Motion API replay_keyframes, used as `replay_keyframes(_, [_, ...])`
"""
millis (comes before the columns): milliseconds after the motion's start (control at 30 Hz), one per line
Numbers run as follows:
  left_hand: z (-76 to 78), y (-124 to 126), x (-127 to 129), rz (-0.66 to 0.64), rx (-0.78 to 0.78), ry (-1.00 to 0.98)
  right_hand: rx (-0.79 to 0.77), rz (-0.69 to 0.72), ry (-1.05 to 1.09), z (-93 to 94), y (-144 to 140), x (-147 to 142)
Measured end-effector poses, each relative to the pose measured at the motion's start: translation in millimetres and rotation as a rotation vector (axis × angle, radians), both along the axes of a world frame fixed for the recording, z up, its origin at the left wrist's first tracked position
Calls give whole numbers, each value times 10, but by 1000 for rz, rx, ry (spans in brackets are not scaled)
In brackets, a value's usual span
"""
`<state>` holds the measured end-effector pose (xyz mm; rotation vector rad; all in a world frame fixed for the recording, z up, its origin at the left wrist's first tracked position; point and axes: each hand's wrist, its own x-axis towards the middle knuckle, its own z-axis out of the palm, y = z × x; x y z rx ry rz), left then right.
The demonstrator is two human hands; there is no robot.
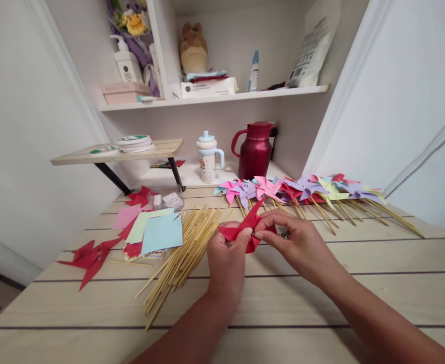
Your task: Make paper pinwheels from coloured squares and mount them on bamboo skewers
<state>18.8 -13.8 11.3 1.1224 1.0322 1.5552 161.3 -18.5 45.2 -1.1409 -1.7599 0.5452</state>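
A red paper pinwheel [249, 222] is held up above the table between both hands, its blades folded in toward the middle. My left hand [228, 255] grips it from the left, thumb pressed on the centre. From the right, my right hand [292, 240] pinches near the centre with thumb and forefinger; any small part between those fingertips is hidden. Just left of my left hand lies a heap of thin wooden sticks [184, 253]. Some small shiny pieces [285, 234] show partly behind my right hand.
Finished pinwheels on sticks [305, 188] line the back right. At left are coloured paper sheets [161, 232], red cut paper [89, 258] and small clear packets [169, 200]. Behind stand a red thermos jug [256, 151], a cup [207, 162] and a small raised stand [161, 147].
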Motion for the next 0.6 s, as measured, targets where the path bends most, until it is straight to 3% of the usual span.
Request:
replay_keyframes(367, [29,-72,58,-13,-131,-216,220,-49,-122,-54,-37,-38])
replay_keyframes(600, [37,-89,39,-30,-157,-245,147,-18,-47,-65,-25,-58])
